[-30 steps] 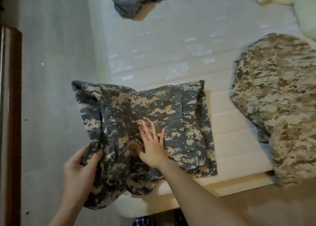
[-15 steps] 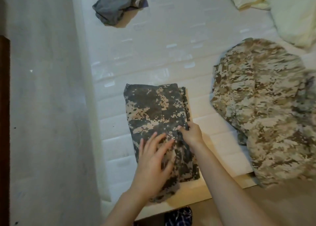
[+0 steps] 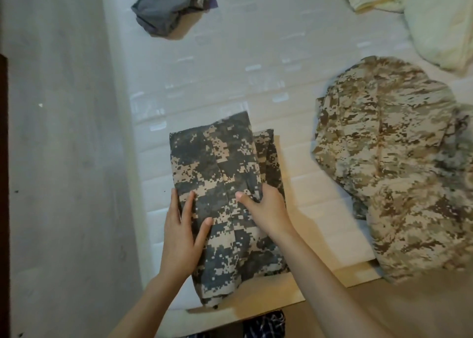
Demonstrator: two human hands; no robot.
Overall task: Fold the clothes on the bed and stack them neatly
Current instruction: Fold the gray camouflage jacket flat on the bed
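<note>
A grey digital-camouflage garment lies folded into a narrow upright strip near the front left corner of the white bed. My left hand rests flat on its left side with fingers straight. My right hand grips the garment's right edge, thumb on top and fingers tucked under the fold. To the right lies a tan desert-camouflage garment, rumpled and unfolded.
A crumpled grey-blue garment sits at the bed's far left edge. Pale yellow cloth lies at the far right corner. Grey floor runs along the left. The bed's wooden front edge is just below my hands.
The grey camouflage garment went from a wide spread to a narrow folded strip. My left hand moved from its left corner onto the fold; my right hand shifted to the right edge.
</note>
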